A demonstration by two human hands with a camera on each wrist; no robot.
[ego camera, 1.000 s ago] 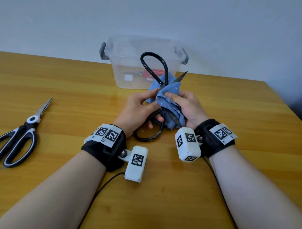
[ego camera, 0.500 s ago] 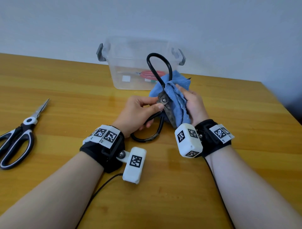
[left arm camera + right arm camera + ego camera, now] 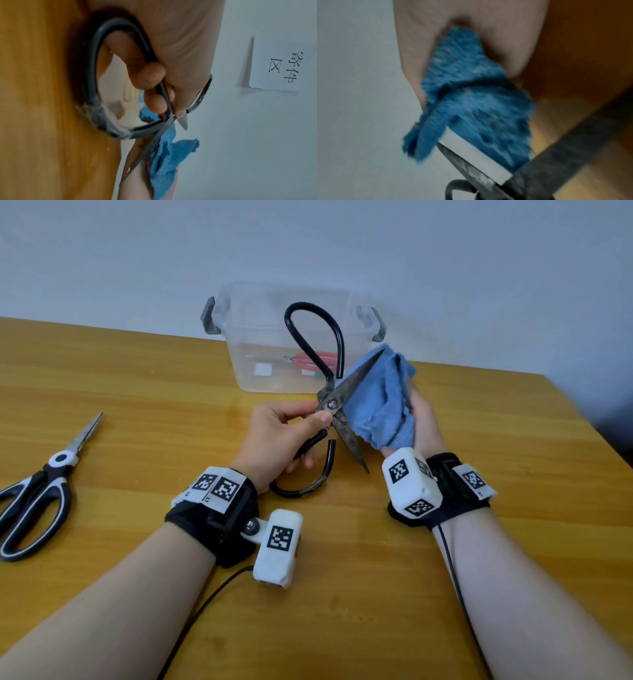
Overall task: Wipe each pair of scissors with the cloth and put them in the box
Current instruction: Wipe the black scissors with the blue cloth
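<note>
My left hand [image 3: 291, 433] pinches the black-handled iron scissors [image 3: 337, 405] near the pivot, fingers curled round the lower handle [image 3: 96, 83]. The blades stand spread wide, one tip pointing up at the box, the other down at the table. My right hand [image 3: 421, 419] holds the crumpled blue cloth [image 3: 380, 402] just right of the blades; the cloth [image 3: 471, 102] fills that palm and hides the fingers. The clear plastic box [image 3: 291, 337] stands behind, with red-handled scissors [image 3: 315, 361] inside.
A black-and-white pair of scissors [image 3: 37, 487] lies on the wooden table [image 3: 137, 405] at the far left. A white wall rises behind the box. The table's right edge runs diagonally at the far right.
The cloth has come off the blades and moved right with my right hand. The scissors, wrapped before, now show both bare blades spread apart.
</note>
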